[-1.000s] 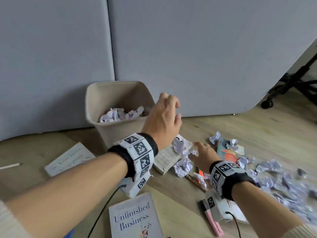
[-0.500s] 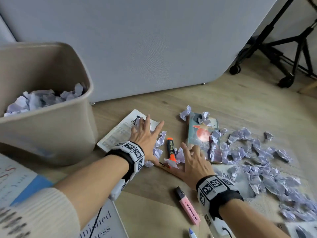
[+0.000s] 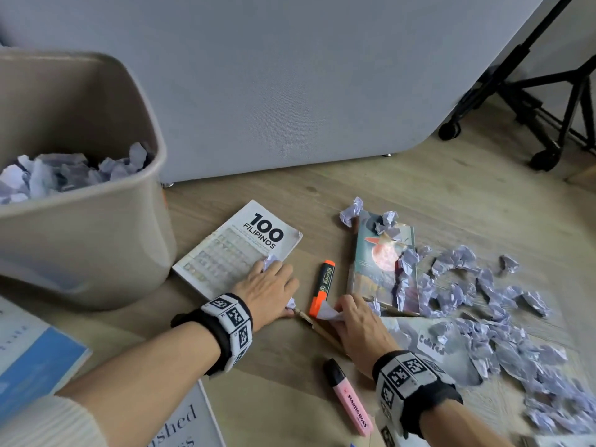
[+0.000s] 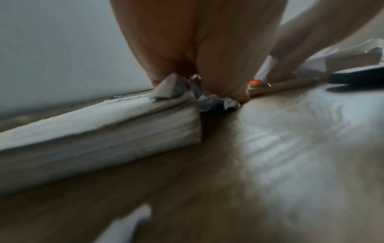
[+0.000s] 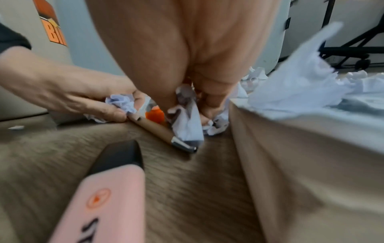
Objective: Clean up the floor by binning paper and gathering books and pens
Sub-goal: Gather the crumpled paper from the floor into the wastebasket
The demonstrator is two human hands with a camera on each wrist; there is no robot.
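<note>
Head view: left hand (image 3: 269, 293) grips crumpled paper (image 3: 270, 261) at the white book's (image 3: 238, 248) near corner; right hand (image 3: 361, 327) apparently clutches another paper scrap (image 3: 327, 312) beside the orange highlighter (image 3: 322, 288)

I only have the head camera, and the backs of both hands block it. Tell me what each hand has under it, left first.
Observer: From the right wrist view, the left hand pinches a crumpled paper scrap between thumb and fingers.
Operator: Now the right.
Observer: The right hand curls its fingers round a second crumpled scrap.
Operator: Identify the brown stick between them.
Observer: It is a brown pen with a silver metal end, lying on the floor, partly under that second scrap.
</note>
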